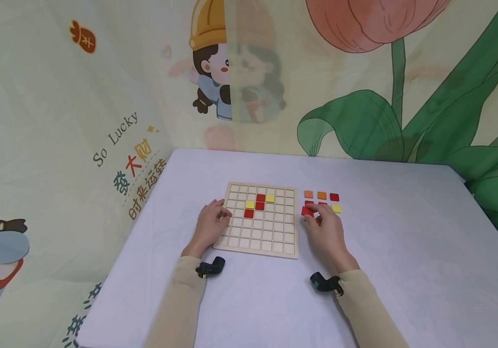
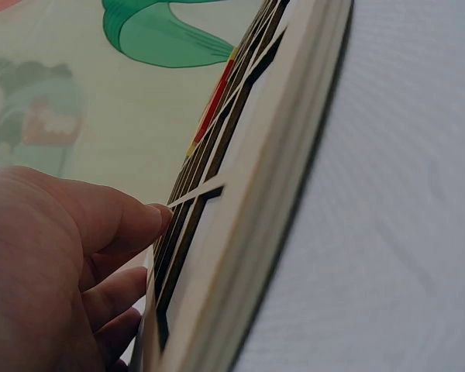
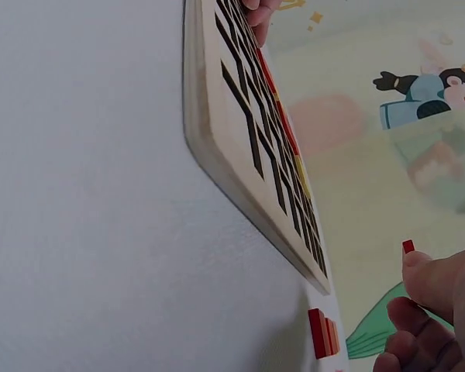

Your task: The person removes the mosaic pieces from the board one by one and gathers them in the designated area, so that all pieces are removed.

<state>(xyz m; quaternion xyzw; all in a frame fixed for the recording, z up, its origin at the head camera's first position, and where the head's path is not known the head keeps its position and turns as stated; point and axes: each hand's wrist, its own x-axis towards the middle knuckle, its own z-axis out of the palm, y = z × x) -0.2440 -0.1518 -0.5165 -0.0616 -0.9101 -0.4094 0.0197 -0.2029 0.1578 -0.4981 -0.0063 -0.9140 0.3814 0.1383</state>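
A light wooden grid board (image 1: 270, 237) lies on the table. Three red tiles and two yellow ones sit in its cells, among them a yellow tile (image 1: 270, 198) and a red tile (image 1: 249, 213). My left hand (image 1: 211, 224) rests at the board's left edge; its thumb (image 2: 132, 217) overlaps the grid in the left wrist view, and the other fingers are loosely bent. To the right of the board, my right hand (image 1: 328, 232) pinches a red square tile (image 3: 408, 246) between thumb and fingertips, raised above the table.
Beyond the right hand, loose tiles lie in two rows: an orange tile (image 1: 308, 194), another orange one, a red tile (image 1: 334, 197), more red ones partly covered by the fingers, and a yellow tile (image 1: 336, 209). A white cloth covers the table (image 1: 405, 232); printed curtains (image 1: 249, 135) hang behind.
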